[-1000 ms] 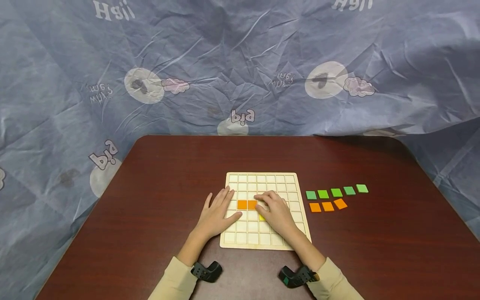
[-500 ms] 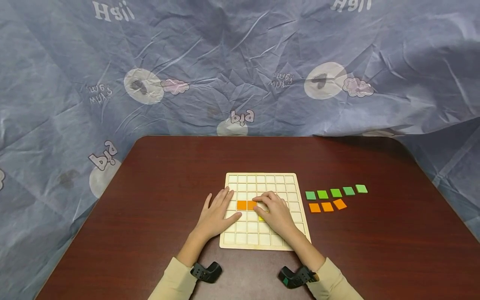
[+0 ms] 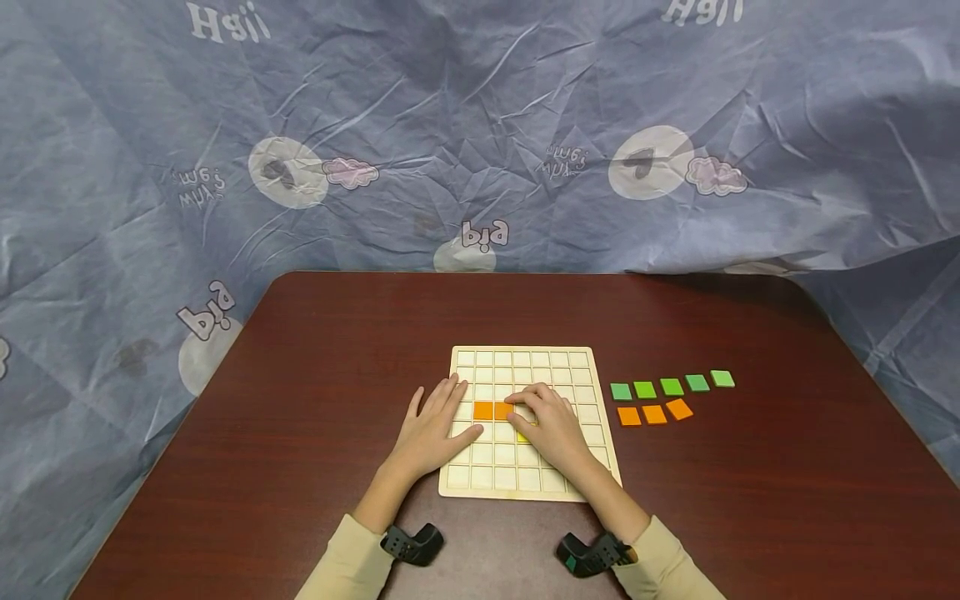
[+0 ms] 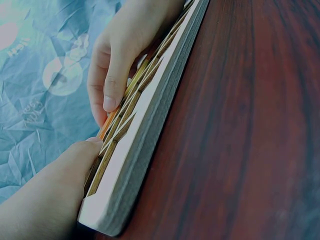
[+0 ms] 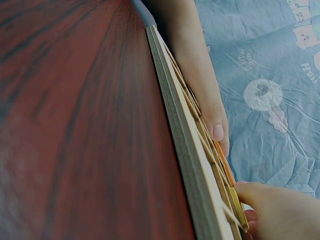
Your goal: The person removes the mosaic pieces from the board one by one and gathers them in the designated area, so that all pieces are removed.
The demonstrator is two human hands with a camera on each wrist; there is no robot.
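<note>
A pale wooden grid board (image 3: 505,477) lies on the table. My left hand (image 3: 432,432) rests on its left edge, fingers and thumb spread. Two orange square tiles sit side by side in the board's middle row, the left one (image 3: 483,410) and the right one (image 3: 503,411). Thumb and index finger of my right hand (image 3: 551,427) pinch the right orange tile at its right corners. A yellow tile (image 3: 522,436) shows partly under that hand. In the right wrist view, the orange tile edge (image 5: 225,162) and yellow tile edge (image 5: 239,209) stand slightly above the grid.
To the right of the board, several green tiles (image 3: 645,390) lie in a row. Three orange tiles (image 3: 654,414) lie below them. A black wrist camera (image 3: 414,545) sits on each wrist. A blue patterned cloth (image 3: 420,108) hangs behind the table (image 3: 787,483).
</note>
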